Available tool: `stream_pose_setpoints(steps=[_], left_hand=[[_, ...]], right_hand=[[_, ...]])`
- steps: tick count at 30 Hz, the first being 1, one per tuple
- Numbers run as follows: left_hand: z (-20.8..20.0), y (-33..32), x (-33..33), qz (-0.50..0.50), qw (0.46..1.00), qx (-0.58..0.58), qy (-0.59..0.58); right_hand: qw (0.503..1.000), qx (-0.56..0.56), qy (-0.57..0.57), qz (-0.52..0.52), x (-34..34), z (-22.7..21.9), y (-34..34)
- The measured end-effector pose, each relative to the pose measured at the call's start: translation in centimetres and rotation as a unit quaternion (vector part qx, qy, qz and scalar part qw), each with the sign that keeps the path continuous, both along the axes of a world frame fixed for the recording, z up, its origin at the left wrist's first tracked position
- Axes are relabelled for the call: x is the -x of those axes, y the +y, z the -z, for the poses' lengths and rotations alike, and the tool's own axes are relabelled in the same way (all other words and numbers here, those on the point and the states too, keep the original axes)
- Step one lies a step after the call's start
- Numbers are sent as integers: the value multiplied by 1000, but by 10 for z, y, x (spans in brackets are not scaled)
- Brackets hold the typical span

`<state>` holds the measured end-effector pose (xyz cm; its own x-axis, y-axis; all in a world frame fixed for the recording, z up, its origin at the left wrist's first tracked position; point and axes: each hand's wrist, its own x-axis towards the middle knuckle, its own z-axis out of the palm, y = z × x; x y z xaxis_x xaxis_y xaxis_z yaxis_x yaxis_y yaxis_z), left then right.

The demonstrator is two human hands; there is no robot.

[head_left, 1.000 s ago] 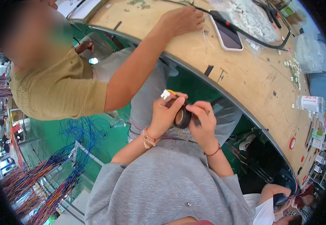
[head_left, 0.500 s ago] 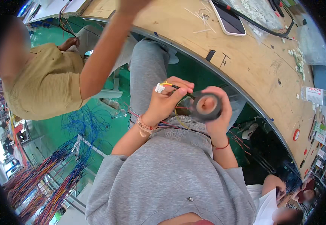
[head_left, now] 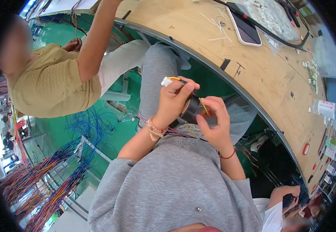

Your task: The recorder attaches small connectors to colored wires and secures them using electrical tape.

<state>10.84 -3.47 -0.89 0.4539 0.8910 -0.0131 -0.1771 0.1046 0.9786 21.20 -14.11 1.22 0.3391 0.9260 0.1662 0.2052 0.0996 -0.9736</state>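
Clock positions read from view centre. Logged nearest, at 6 o'clock: grey shirt [head_left: 179,181] of the wearer. Next, just off centre toward 12, saw left hand [head_left: 172,103] clenched in a pinch, thumb against fingers, on black-sleeved cable [head_left: 182,81]. Observed white connector [head_left: 166,81] at 12 o'clock, projecting beyond those fingers on yellow leads. Found black tape roll [head_left: 192,111] near centre toward 2–3, between both hands, partly hidden. At 3 o'clock, noted right hand [head_left: 219,123] with fingers half-curled and thumb apart, next to yellow wire [head_left: 203,106] and the roll; cannot tell grip from near-contact. Traced loose coloured wires [head_left: 175,132] across the lap, below the hands.

Beyond, from 12 round to 4, recorded wooden table [head_left: 260,73]. On it, noted phone [head_left: 243,25] between 1 and 2, clear bag of white parts [head_left: 264,17] farther on, scattered small white pieces [head_left: 312,75] between 2 and 3, bottle [head_left: 327,109] on its side at 3, red ring [head_left: 306,149] between 3 and 4.

Farther off, between 9 and 10: saw co-worker in tan top [head_left: 56,85]. At 8: hanging wire bundles [head_left: 40,185].
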Motion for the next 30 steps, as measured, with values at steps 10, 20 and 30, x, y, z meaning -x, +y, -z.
stream_pose_setpoints(steps=[10, 20, 30], left_hand=[[-5, -8, 3, 150, 950, 275, -1], [4, -1, 8, 129, 982, -54, -126], [4, -10, 1, -7, 1000, -14, 1]], right_hand=[[970, -76, -220, 66, -3, 6, 12], [933, 148, 325, 49, -11, 18, -3], [993, -3, 100, 55, 8, 11, -9]])
